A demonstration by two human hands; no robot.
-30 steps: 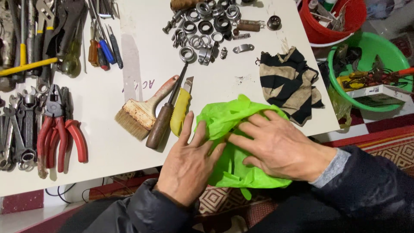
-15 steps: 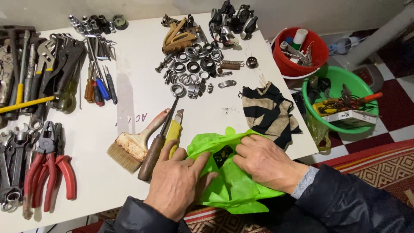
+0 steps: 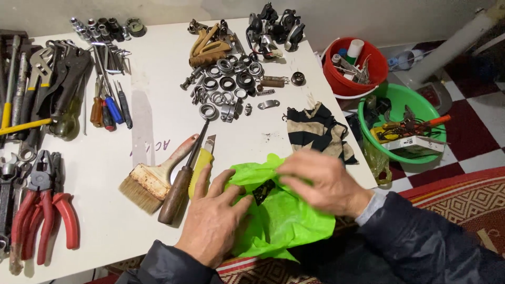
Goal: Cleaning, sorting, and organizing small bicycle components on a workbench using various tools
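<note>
At the far left edge of the white table [image 3: 158,121] lie red-handled pliers [image 3: 44,210], and above them a row of wrenches and screwdrivers [image 3: 108,105]. More to the middle, a paint brush [image 3: 152,179] with a wooden handle, a screwdriver with a brown handle [image 3: 179,184] and a yellow utility knife [image 3: 202,163] lie side by side, just beside the left hand [image 3: 213,221]. This hand is open, with the fingers spread wide, and it presses flat on the left part of a bright green plastic bag [image 3: 284,221], which lies at the near edge of the table. A small dark object [image 3: 263,190] shows through a gap in the bag, between the two hands. The right hand [image 3: 321,181] rests on the upper right part of the bag, with the fingers bent; it is blurred, so I cannot tell if it pinches the plastic. Behind it lies a striped black and beige cloth [image 3: 315,129], and farther back many metal rings and bearings [image 3: 229,87]. At the right, off the table, stand a red bucket [image 3: 363,79] and a green basin [image 3: 405,105] with tools.
</note>
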